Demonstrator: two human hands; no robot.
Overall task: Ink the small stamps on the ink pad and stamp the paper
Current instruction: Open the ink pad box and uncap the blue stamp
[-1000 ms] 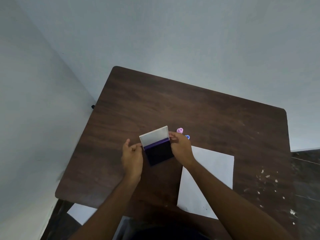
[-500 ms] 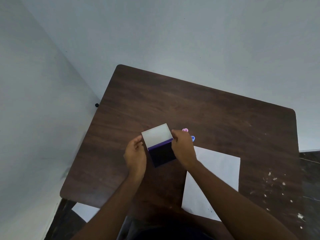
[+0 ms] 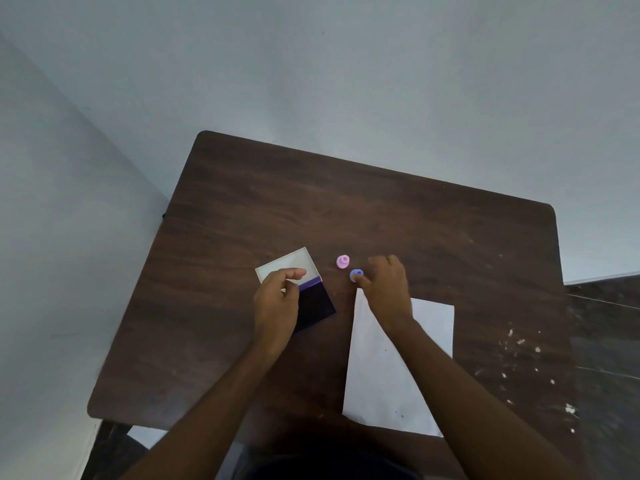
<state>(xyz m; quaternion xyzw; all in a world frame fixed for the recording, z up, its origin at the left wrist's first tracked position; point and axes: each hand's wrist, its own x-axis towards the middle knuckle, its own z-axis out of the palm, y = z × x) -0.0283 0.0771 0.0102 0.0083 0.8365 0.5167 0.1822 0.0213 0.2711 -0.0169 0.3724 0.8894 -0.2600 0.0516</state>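
The ink pad (image 3: 317, 304) lies open on the dark wooden table (image 3: 398, 220), its white lid (image 3: 289, 263) folded flat behind the dark purple pad. My left hand (image 3: 277, 303) rests on the pad's left side at the hinge, thumb and curled fingers holding it. A pink stamp (image 3: 343, 261) and a blue stamp (image 3: 355, 274) stand to the right of the pad. My right hand (image 3: 388, 289) reaches over the paper's top corner, a fingertip touching the blue stamp, which stands on the table. The white paper (image 3: 429, 323) lies at the front right, partly under my right forearm.
Pale walls close in behind the table and on its left. White specks (image 3: 519, 344) dot the table's right side. A dark floor strip (image 3: 609, 323) shows past the right edge. Something white (image 3: 149, 438) lies below the table's front left corner.
The lid has gone from tilted up to lying flat. My right hand left the pad and moved right to the blue stamp. My left hand shifted onto the pad's hinge.
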